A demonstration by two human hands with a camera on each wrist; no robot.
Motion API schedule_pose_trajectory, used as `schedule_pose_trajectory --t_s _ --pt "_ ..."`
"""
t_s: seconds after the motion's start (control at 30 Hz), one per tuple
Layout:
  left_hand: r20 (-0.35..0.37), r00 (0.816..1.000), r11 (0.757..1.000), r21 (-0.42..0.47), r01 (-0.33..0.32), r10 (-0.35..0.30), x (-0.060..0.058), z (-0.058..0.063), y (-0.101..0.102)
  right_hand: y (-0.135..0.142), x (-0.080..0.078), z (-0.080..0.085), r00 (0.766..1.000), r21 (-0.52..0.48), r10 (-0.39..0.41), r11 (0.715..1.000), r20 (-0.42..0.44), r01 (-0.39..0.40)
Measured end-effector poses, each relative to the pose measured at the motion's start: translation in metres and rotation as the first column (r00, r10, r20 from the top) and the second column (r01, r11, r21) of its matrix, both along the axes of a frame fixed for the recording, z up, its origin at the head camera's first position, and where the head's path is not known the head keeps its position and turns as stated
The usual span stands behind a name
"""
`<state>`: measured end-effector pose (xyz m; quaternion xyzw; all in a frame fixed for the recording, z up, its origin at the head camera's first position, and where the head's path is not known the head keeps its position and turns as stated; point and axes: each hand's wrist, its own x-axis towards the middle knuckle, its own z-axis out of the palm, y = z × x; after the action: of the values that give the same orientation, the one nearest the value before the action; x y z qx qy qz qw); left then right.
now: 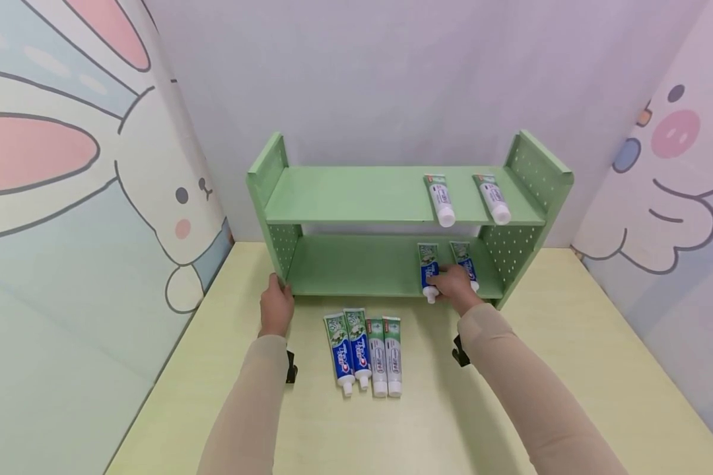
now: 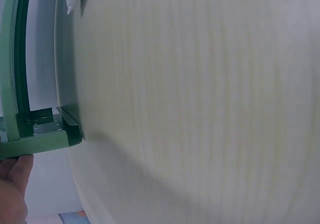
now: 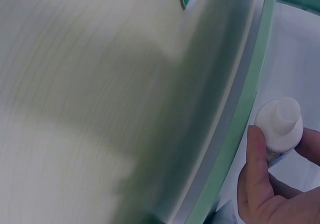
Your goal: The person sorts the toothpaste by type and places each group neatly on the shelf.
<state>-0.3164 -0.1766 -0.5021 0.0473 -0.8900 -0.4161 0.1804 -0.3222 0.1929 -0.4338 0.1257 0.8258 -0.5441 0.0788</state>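
Note:
My right hand (image 1: 453, 284) pinches a blue-and-green toothpaste tube (image 1: 428, 264) near its neck, over the lower board of a green two-tier shelf (image 1: 356, 264). In the right wrist view the tube's white cap (image 3: 282, 121) sticks out between thumb and fingers. A second blue-and-green tube (image 1: 460, 254) lies on the same board, partly behind that hand. At the shelf's lower left corner, my left hand (image 1: 276, 307) holds the edge of the side panel (image 1: 267, 224); in the left wrist view its fingers (image 2: 21, 171) are against the green panel.
Two white-and-green tubes (image 1: 440, 198) lie on the shelf's upper board at the right. On the pale wooden table (image 1: 333, 435), in front of the shelf, two blue tubes (image 1: 340, 349) lie beside two white tubes (image 1: 393, 356). Cartoon-printed walls (image 1: 356, 79) stand around the table.

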Motion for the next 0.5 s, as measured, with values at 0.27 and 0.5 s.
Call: schedule_pose_trajectory --t_s 0.27,0.5 --pt "0.014 1.0 1.0 0.013 -0.001 0.001 -0.0004 -0.0013 0.0001 0.0005 -0.0048 -0.0036 0.999 0.014 -0.023 1.0 -0.026 0.024" --pt "0.018 1.0 1.0 0.008 -0.008 0.008 0.0004 0.0007 0.0008 0.0015 -0.0082 -0.0078 0.999 0.041 -0.022 0.999 -0.036 0.024"
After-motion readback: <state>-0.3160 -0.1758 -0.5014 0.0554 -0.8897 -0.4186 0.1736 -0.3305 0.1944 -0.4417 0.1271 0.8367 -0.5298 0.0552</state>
